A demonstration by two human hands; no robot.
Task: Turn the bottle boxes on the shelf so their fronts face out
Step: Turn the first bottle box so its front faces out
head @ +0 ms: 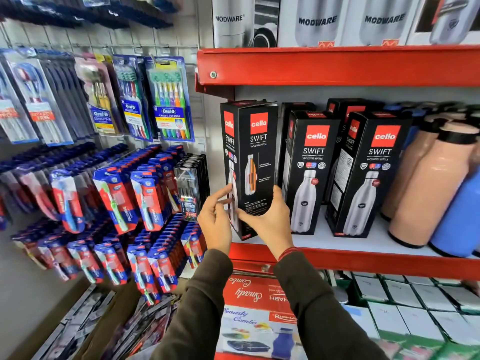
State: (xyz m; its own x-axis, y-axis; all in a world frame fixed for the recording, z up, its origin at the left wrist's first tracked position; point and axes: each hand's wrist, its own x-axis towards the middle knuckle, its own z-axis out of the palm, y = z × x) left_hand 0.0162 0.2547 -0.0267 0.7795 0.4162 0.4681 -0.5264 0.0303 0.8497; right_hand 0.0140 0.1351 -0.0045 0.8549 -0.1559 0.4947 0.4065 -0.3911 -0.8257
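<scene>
Three tall black "cello SWIFT" bottle boxes stand on the red shelf (pixel 363 258). The leftmost box (pixel 255 152) is turned at an angle, showing its side panel with a cutaway bottle drawing toward me and its picture face to the left. My right hand (pixel 270 219) grips its lower right part, thumb across the panel. My left hand (pixel 215 219) touches its lower left edge with fingers spread. The middle box (pixel 310 172) and the right box (pixel 371 175) show their steel-bottle picture faces outward. More black boxes stand behind them.
Peach bottles (pixel 436 188) and a blue bottle (pixel 459 219) crowd the shelf's right end. Toothbrush packs (pixel 166 100) hang on the wall to the left. Modware boxes (pixel 317 19) sit on the shelf above. Red combo boxes (pixel 249 294) and white boxes (pixel 405 300) fill the level below.
</scene>
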